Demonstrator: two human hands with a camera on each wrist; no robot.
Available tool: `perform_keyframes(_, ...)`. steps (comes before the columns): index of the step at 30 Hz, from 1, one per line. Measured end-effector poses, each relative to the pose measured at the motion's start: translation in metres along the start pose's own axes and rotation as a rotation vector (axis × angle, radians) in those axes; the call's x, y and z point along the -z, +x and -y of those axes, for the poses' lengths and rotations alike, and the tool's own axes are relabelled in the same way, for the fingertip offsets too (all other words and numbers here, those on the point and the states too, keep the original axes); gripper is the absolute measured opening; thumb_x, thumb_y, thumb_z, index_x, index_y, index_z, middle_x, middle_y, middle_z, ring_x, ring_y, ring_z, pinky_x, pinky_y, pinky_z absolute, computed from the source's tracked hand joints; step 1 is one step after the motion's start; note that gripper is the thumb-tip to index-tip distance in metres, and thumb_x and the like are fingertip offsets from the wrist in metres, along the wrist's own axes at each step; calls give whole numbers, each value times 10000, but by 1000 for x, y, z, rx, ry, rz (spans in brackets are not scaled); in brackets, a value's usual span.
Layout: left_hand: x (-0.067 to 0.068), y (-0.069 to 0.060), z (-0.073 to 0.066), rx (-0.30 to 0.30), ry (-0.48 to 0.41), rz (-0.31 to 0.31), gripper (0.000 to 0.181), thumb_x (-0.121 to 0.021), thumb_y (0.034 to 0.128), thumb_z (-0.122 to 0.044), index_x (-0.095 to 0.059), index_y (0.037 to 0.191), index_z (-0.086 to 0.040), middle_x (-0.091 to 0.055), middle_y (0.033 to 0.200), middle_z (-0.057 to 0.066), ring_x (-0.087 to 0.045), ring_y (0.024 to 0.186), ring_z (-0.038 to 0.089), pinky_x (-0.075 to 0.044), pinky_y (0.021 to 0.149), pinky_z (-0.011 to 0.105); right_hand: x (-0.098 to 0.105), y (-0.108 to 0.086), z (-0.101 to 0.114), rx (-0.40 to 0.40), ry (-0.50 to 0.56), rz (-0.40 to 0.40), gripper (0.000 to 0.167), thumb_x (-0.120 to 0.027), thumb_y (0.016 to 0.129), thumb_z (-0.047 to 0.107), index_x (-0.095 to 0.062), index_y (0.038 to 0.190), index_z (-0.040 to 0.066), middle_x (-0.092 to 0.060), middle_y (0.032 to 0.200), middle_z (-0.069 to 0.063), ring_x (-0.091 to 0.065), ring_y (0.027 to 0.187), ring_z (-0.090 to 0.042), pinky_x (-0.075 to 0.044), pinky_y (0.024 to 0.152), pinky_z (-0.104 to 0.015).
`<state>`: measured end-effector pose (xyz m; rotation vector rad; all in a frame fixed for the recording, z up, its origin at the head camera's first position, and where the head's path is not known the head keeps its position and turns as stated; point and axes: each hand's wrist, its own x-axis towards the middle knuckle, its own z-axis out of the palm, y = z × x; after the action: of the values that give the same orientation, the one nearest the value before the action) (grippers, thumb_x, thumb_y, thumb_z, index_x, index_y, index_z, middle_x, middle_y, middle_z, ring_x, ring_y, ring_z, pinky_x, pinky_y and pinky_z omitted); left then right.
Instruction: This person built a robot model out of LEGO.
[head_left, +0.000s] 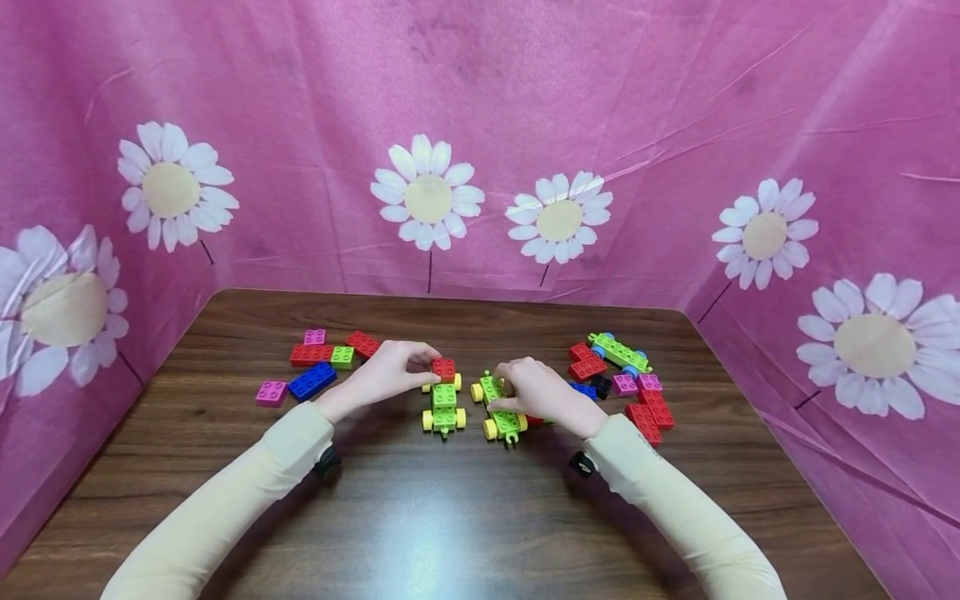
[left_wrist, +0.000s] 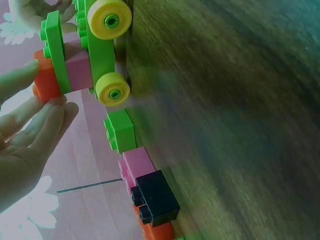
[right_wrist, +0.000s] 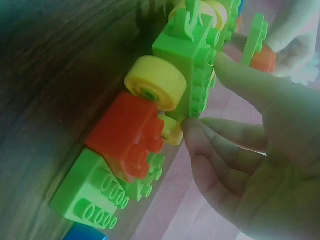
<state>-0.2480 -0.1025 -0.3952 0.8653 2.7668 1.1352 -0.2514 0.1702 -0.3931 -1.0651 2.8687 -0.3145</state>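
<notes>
My left hand (head_left: 390,368) pinches a red brick (head_left: 443,370) between thumb and fingers. In the left wrist view the brick sits on a thin green plate (left_wrist: 59,55) above a pink brick (left_wrist: 77,67), all stacked on a green car base (head_left: 445,418) with yellow wheels. To the right of that car, my right hand (head_left: 542,390) holds a second green car base (right_wrist: 187,60) by its studded top, its thumb and fingertips at the edges. This base also has yellow wheels and a hook at its near end. Part of it is covered by the hand.
Red, blue, green and pink bricks (head_left: 312,381) lie at the left. On the right are a green base with blue wheels (head_left: 621,353), red bricks (head_left: 651,414) and pink ones. Loose red and green bricks (right_wrist: 127,132) lie beside the right car. A flowered pink cloth (head_left: 480,275) borders the table.
</notes>
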Motion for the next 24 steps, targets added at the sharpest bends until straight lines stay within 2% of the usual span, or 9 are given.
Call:
perform_keyframes(6,1,4,1,19,-5,-4,340,-740,888,-204,-698,1166,-13,-736,1120,149,-708,1019,266,-574,923,423,-1,1,-1,-2,36,31,450,-802,823,349,-685,1119,31,-696,798,-47,-511,626,-57,-487,590,-175)
perform_keyframes(11,1,6,4,28,1,-8,341,-730,896,-201,-692,1177,-11,-728,1143,152,-705,1027,268,-574,924,421,-2,1,1,-18,81,36,441,-800,829,334,-666,1114,26,-661,766,-41,-496,608,-62,-451,560,-173)
perform_keyframes(16,1,8,5,40,7,-16,339,-724,906,-223,-688,1178,-25,-726,1159,136,-706,1043,262,-573,927,422,-3,-1,7,-49,95,18,415,-797,829,353,-609,1008,29,-581,684,-21,-456,531,-69,-375,477,-177)
perform_keyframes(24,0,13,7,33,21,-29,329,-710,911,-197,-681,1176,-5,-724,1146,164,-703,1033,281,-574,916,428,-2,-6,12,-35,65,6,383,-832,796,296,-643,955,4,-602,685,-40,-454,555,-61,-375,494,-171)
